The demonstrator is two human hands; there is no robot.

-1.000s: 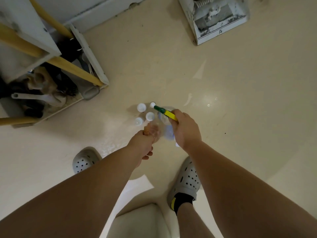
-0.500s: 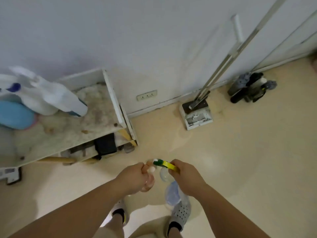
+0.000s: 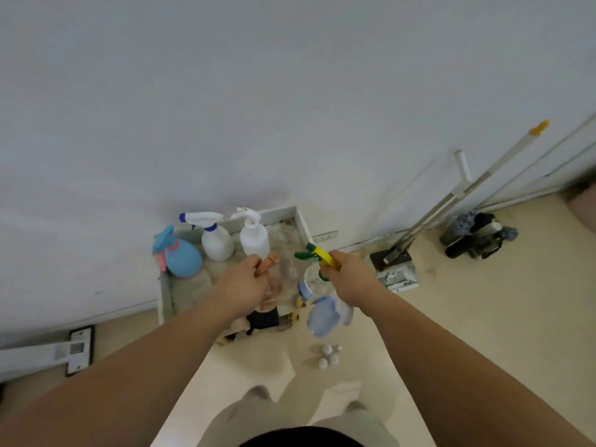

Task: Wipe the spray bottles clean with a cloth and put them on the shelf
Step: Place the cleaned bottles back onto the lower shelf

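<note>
My right hand [image 3: 350, 275] grips a clear spray bottle [image 3: 311, 279] by its yellow and green trigger head, and a pale blue cloth [image 3: 325, 312] hangs from the same hand. In my left hand [image 3: 245, 282] is a clear bottle with an orange-pink trigger head [image 3: 269, 262], held over the top of the white shelf [image 3: 303, 225]. Three spray bottles stand on the shelf: a blue one [image 3: 182, 258], a white one with blue trim [image 3: 216, 240] and a plain white one [image 3: 254, 238].
Several small white-capped bottles [image 3: 327, 354] stand on the floor by my feet. A mop [image 3: 396, 262] leans on the wall to the right, with dark items [image 3: 474, 235] beyond it. A white flat-head tool [image 3: 75, 348] lies at the left. Clutter fills the lower shelf [image 3: 263, 319].
I have stood up from the floor. Both hands rose with their bottles and now hover over the shelf top. The small bottles stayed on the floor.
</note>
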